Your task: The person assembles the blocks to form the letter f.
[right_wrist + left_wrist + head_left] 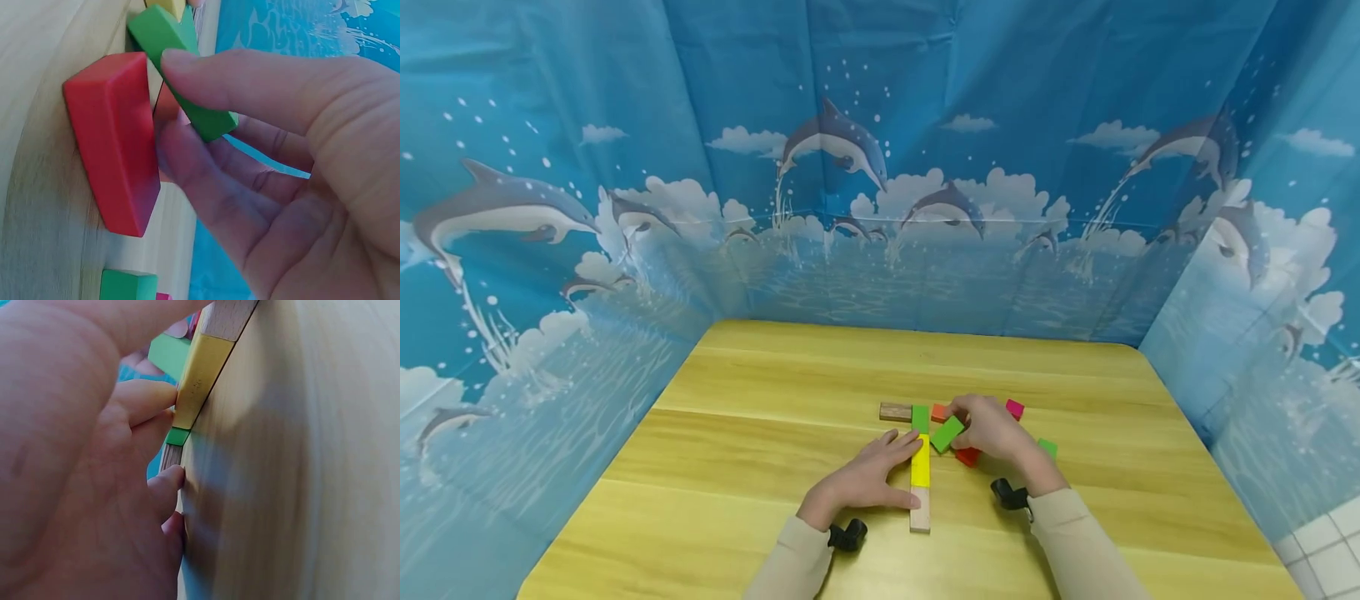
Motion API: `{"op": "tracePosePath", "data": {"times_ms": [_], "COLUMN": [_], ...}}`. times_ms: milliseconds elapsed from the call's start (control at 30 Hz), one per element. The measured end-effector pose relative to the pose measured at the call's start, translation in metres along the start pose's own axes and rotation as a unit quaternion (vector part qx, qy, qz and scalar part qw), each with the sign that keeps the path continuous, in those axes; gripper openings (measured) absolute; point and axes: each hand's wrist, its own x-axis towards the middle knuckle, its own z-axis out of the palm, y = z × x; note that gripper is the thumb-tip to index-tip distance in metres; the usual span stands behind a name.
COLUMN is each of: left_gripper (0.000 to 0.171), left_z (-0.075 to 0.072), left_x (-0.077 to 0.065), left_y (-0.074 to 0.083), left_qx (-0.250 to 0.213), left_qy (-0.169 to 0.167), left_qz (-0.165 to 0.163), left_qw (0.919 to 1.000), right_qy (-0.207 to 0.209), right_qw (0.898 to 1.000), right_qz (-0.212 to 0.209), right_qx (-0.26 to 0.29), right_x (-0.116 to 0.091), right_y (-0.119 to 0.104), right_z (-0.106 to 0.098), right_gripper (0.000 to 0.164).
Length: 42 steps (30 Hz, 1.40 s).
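Observation:
Between thumb and fingers, my right hand (996,429) pinches a green block (947,434), tilted at an angle in the head view. Just left of it runs a line of blocks: a green one (920,418) at the far end, a yellow block (921,461) in the middle and a pale wooden block (921,515) nearest me. My left hand (868,477) lies along this line with fingers spread; fingertips touch the yellow block and the thumb is at the pale one. A dark wooden block (896,412) extends leftward from the line's far end.
Around the right hand lie a red block (112,150), an orange block (938,412), a magenta block (1015,409) and another green block (1047,448). The wooden table (737,375) has a dolphin-printed curtain (880,283) behind and at its sides.

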Motion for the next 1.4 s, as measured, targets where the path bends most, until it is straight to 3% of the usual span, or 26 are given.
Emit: {"op": "tracePosePath", "data": {"times_ms": [400, 600, 1033, 1400], "left_gripper": [0.088, 0.088, 0.088, 0.089], "left_z": [0.0, -0.001, -0.001, 0.001], "left_x": [0.003, 0.002, -0.001, 0.003], "left_y": [-0.002, -0.001, -0.001, -0.002], "left_qx": [-0.001, -0.004, -0.001, -0.002], "left_qy": [-0.001, 0.003, -0.002, 0.004], "left_qz": [-0.002, -0.003, -0.002, 0.006], "left_qw": [1.0, 1.0, 1.0, 1.0], "right_qy": [0.033, 0.046, 0.05, 0.052], "right_qw": [0.996, 0.994, 0.992, 0.99], "right_qz": [-0.012, -0.025, -0.023, -0.018], "right_qx": [-0.082, -0.093, -0.117, -0.127], "right_x": [0.006, 0.008, 0.016, 0.026], "right_y": [0.002, 0.001, 0.006, 0.008], "right_z": [0.007, 0.014, 0.024, 0.017], "right_gripper": [0.023, 0.034, 0.032, 0.03]}}
